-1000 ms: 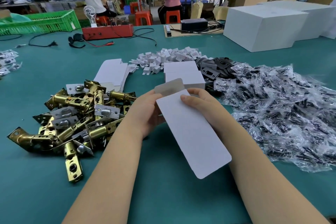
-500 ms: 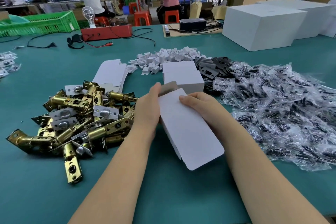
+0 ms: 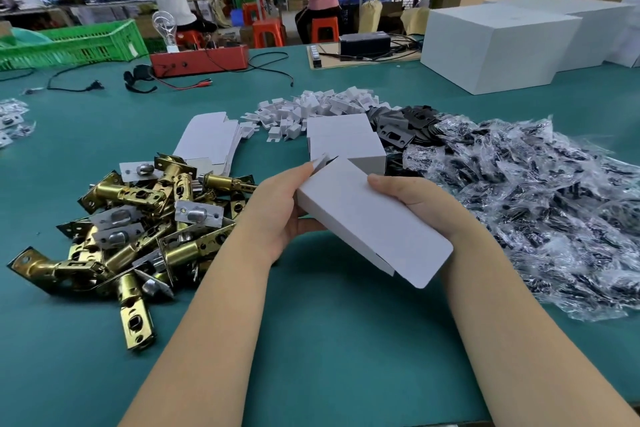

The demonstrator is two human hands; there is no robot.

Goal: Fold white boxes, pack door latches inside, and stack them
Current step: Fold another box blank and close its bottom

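Head camera, centre of the frame: we hold a small white cardboard box (image 3: 372,218), half folded, above the teal table (image 3: 311,340), its long flat panel slanting toward the lower right. Our left hand (image 3: 277,215) grips its near-left end, fingers curled beneath and the thumb reaching up to the open flaps at the far end. Our right hand (image 3: 420,208) clasps the right edge, thumb lying on the top panel.

Just behind the box, two finished white boxes (image 3: 344,142) sit stacked on the table. Left of centre lies a heap of brass door latches with silver faceplates (image 3: 138,218), close beside our left forearm. Behind that heap rests a stack of flat white box blanks (image 3: 211,139). Filling the right of the frame is a spread of small clear plastic bags holding dark parts (image 3: 536,204). Toward upper centre we see a pile of small white folded card pieces (image 3: 322,106), with black metal strike plates (image 3: 401,125) just to their right.
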